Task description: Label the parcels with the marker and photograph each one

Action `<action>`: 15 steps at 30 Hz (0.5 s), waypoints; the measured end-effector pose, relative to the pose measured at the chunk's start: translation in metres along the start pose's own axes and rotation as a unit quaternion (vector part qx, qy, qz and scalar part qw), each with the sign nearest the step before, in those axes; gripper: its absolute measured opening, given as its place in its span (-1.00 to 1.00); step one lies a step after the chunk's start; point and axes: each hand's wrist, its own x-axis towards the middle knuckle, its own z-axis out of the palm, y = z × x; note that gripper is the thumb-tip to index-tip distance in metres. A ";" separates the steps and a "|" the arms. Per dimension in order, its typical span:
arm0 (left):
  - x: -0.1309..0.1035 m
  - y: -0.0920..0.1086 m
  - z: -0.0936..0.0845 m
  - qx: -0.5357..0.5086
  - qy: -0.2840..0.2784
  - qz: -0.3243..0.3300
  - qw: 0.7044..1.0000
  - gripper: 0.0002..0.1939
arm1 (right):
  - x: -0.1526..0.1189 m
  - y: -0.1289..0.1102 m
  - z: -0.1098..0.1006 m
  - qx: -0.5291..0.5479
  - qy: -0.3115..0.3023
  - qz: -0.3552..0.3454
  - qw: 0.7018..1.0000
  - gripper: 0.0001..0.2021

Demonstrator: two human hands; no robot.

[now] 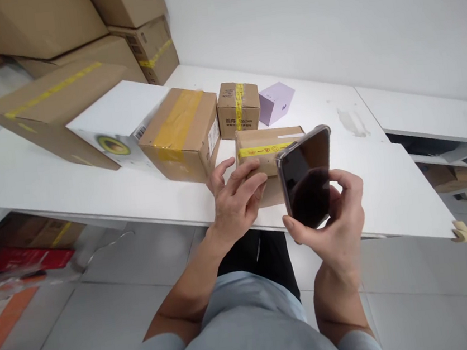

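A smartphone (306, 180) in a clear case is gripped by my right hand (335, 217), tilted upright with its dark screen facing me. My left hand (238, 197) is beside the phone with its fingers apart and slightly curled, nearest to a small cardboard box (259, 161) with yellow printed tape. Whether those fingertips touch the box I cannot tell. Part of the box is hidden behind the phone and my left fingers. Behind it on the white table stand another small taped carton (237, 107) and a lilac box (278, 102).
To the left are a brown taped carton (184, 133), a white box with an avocado picture (119, 115) and a long carton (56, 99). Larger cartons (39, 23) are stacked behind. The white table (386, 180) ends at a padded corner (463, 232); shelves (446, 156) stand at right.
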 end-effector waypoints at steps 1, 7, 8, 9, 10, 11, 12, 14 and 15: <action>-0.001 0.000 0.000 -0.001 0.003 -0.001 1.000 -0.87 | 0.001 -0.002 0.002 -0.001 0.000 -0.009 1.000 -0.25; -0.001 0.002 -0.001 -0.012 0.013 -0.011 1.000 -0.80 | 0.003 -0.005 0.010 -0.007 -0.007 -0.030 0.999 -0.26; -0.001 0.002 -0.001 -0.014 0.011 -0.011 1.000 -0.80 | 0.004 -0.005 0.011 -0.010 -0.007 -0.034 0.999 -0.26; -0.001 0.002 0.000 -0.018 0.009 -0.010 1.000 -0.80 | 0.004 -0.004 0.012 -0.014 -0.004 -0.041 0.999 -0.26; -0.001 0.002 0.000 -0.024 0.008 -0.008 1.000 -0.81 | 0.004 -0.004 0.012 -0.020 0.000 -0.048 0.999 -0.26; -0.001 0.001 -0.001 -0.030 0.008 -0.004 1.000 -0.82 | 0.005 -0.003 0.012 -0.026 0.004 -0.056 0.998 -0.25; -0.001 0.001 -0.001 -0.035 0.008 0.001 0.999 -0.83 | 0.005 -0.003 0.012 -0.032 0.007 -0.063 0.997 -0.25; 0.001 0.000 -0.002 -0.038 0.007 0.013 0.999 -0.82 | 0.006 -0.001 0.012 -0.043 0.010 -0.074 0.996 -0.24; 0.001 0.000 -0.002 -0.037 0.004 0.016 0.999 -0.82 | 0.006 -0.001 0.012 -0.047 0.009 -0.076 0.996 -0.24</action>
